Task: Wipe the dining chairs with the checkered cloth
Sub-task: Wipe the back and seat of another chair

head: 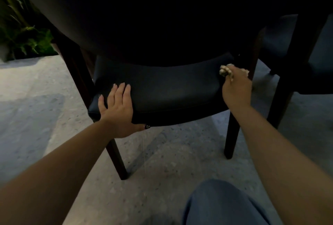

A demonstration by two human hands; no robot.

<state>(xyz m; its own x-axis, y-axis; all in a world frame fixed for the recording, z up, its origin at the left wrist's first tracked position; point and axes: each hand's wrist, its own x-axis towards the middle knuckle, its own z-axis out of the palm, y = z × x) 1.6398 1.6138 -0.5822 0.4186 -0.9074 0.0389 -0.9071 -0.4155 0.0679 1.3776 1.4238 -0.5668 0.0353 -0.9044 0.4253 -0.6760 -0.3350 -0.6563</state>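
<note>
Clearly mid-wipe: the right hand [236,87] works the checkered cloth [227,70] at the far right corner of the dining chair [173,87] seat.

Fingers curl round the bunched, pale, soft-looking cloth, pressed just where seat meets the back post; its check pattern is too small to make out. The left hand [118,106] lies flat and spread on the near-left corner, thumb hooked under the front edge, seemingly steadying. Between the hands stretches smooth, dark, leather-like padding with a piped edge over square dark legs. A second chair [295,59], beyond the right hand, likely remains.
</note>
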